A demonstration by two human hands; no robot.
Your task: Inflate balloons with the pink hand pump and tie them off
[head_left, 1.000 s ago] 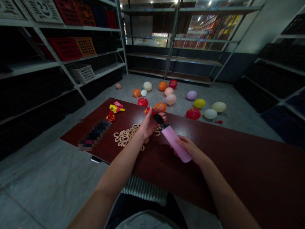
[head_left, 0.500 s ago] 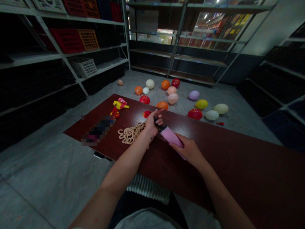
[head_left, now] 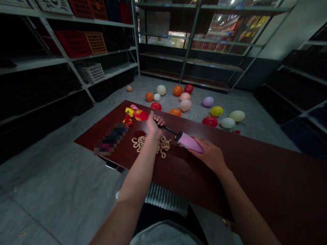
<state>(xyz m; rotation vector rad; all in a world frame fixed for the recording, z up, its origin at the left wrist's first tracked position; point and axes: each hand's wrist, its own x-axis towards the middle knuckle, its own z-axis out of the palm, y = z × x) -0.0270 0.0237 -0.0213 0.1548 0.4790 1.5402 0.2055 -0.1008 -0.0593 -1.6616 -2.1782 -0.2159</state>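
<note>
A pink balloon pump (head_left: 189, 142) with black ends is stretched between my hands above the table, its thin black rod drawn out. My left hand (head_left: 154, 125) is closed around the black end of the rod. From that hand a partly filled red balloon (head_left: 141, 115) with yellow marks sticks out to the left; its neck is hidden by my fingers. Around the pink barrel my right hand (head_left: 208, 153) is wrapped. A pile of tan long thin balloons (head_left: 163, 145) lies under my left wrist, partly covered by it.
Flat yellow balloons (head_left: 129, 111) and a red one (head_left: 127, 120) rest on the brown table (head_left: 245, 166), near a blurred-out object (head_left: 111, 139). Several inflated balloons, such as a purple one (head_left: 208, 101), lie on the floor beyond. Shelves (head_left: 163, 56) stand behind.
My hands have moved apart, so the pump's rod now shows between them. My left hand has shifted left, and the red balloon has swung to its left and looks fuller.
</note>
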